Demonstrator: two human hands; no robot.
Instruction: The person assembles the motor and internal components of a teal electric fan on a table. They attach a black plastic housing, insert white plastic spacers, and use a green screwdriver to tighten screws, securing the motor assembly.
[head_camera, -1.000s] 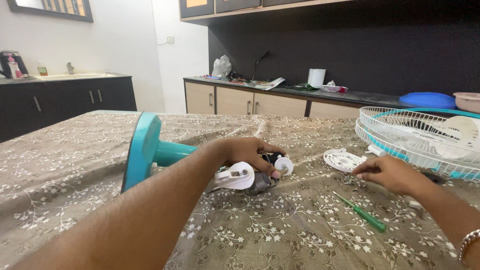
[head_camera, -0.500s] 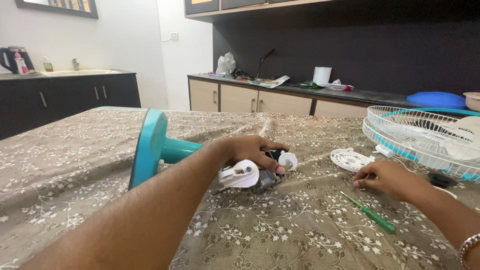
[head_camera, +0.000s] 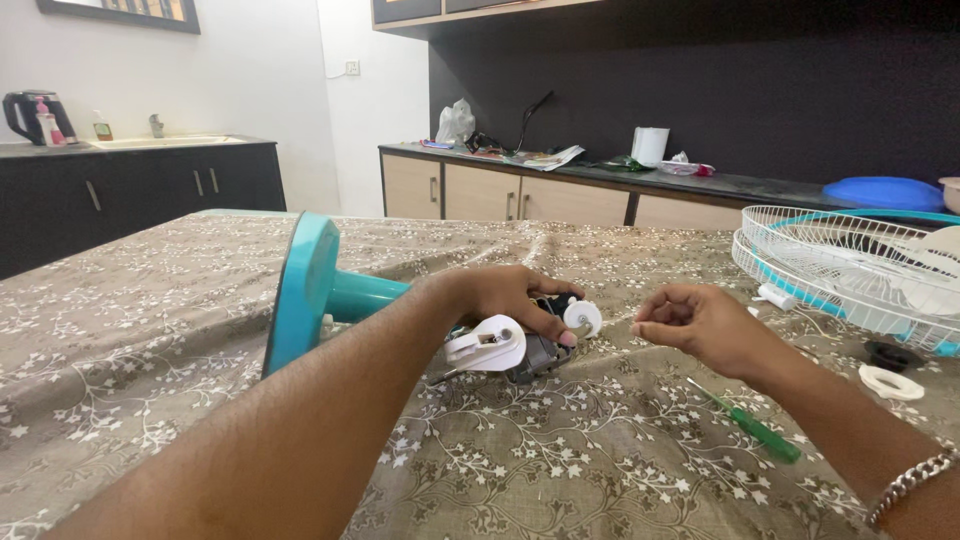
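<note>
A teal fan base (head_camera: 300, 290) lies tipped on its edge toward the left of the tabletop (head_camera: 130, 330), its stem (head_camera: 365, 297) running rightward into the bared motor (head_camera: 535, 350) near the middle. The fan's long axis therefore lies left to right across the cloth, with the motor end pointing at the right hand. The left hand (head_camera: 505, 295) rests on top of the motor, fingers curled down around it and holding it against the cloth; a white cover piece (head_camera: 490, 345) sticks out below the palm and a small white round knob (head_camera: 582, 318) sits at the fingertips. Just to the right of that knob, apart from it and raised a little off the cloth, the right hand (head_camera: 700, 325) hovers with thumb and forefinger pinched together; they may hold a small part such as a screw, but it is too small to make out. The left hand is the one on the motor; the right is near, with the knob lying leftward of its fingertips. A green screwdriver (head_camera: 745, 425) lies on the cloth under the right forearm, its shaft slanting toward the motor. Further right lie a white ring (head_camera: 890, 382), a black cap (head_camera: 890, 353) and, at the right edge, a white wire guard (head_camera: 850, 265).
</note>
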